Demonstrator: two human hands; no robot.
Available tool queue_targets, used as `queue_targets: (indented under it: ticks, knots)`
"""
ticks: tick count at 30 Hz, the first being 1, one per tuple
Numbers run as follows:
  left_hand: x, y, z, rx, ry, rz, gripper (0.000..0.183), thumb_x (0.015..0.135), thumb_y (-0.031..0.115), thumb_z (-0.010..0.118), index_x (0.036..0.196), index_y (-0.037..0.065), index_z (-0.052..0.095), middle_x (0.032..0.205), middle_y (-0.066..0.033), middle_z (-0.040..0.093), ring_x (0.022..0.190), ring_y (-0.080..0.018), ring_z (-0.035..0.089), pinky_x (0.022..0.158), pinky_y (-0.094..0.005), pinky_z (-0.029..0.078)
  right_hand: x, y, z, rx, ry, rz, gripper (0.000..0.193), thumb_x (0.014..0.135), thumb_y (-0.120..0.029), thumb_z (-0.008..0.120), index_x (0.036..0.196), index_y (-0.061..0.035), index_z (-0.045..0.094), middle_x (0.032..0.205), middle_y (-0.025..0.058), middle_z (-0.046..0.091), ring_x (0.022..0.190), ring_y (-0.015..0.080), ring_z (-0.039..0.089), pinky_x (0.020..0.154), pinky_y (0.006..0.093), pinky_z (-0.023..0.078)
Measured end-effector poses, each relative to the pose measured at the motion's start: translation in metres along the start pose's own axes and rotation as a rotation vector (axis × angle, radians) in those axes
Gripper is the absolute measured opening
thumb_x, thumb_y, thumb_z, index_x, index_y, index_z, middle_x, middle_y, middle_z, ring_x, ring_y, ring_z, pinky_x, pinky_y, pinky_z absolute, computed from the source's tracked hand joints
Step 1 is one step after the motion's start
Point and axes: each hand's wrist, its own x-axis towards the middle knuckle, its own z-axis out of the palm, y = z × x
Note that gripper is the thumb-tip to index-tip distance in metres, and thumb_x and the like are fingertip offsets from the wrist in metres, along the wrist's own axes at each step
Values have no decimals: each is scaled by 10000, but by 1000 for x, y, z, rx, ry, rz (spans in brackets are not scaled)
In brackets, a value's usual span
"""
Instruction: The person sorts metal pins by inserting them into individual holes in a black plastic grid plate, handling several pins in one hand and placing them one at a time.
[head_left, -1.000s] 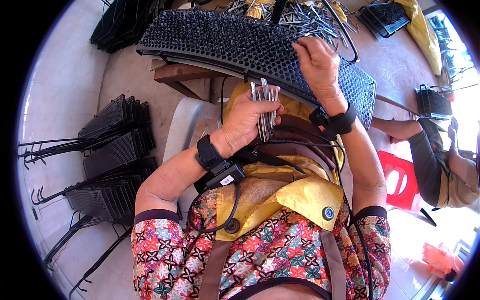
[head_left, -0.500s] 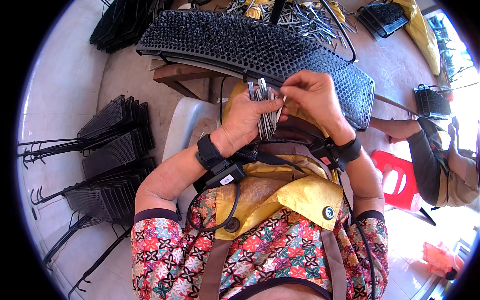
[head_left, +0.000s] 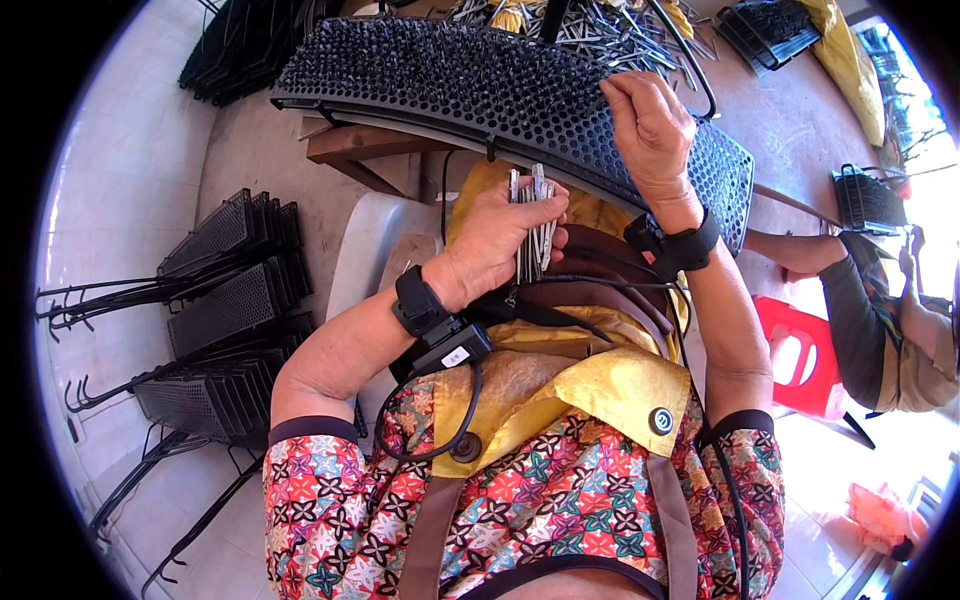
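My left hand (head_left: 490, 238) is closed round a bundle of thin, flat metal strips (head_left: 528, 258), held roughly upright below the near edge of a black perforated rack (head_left: 722, 172). Over the rack's right-hand part is my right hand (head_left: 652, 140), thumb and fingertips pinched together just above the holes. Whatever sits in that pinch is too small or hidden to make out. Short dark pieces (head_left: 420, 75) stand packed in the holes across the left and middle of the rack. Bare holes show toward its right end.
A heap of loose metal strips (head_left: 625, 45) lies beyond the rack. Black racks with hooked rods (head_left: 215, 390) are stacked at left. A brown wooden support (head_left: 365, 150) sits under the rack. At right are a red stool (head_left: 800, 350) and another person's leg (head_left: 865, 320).
My right hand has moved from beside the strip bundle up and away, over the rack. My left hand has stayed nearly in place with the bundle.
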Motion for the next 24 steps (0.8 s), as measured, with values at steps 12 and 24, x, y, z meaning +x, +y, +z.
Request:
queue_targets:
  ticks: [12,24]
  knots:
    - [2,0,-2,-29,-16,45,224,800,10,579,1022,2,558,828,-69,598,737,-167,614,573,-291,532,-21,1,3,-131,-319,-110,184,671,19,573,848,-30,592,774,106,544,726,295,524,646,367,465]
    - [1,-10,-2,-14,-110,125,177,818,36,597,983,20,536,827,-81,602,695,-166,608,554,-257,518,-19,-45,-36,582,-712,1007,102,736,-21,631,809,50,623,589,42,583,484,78,510,429,224,399]
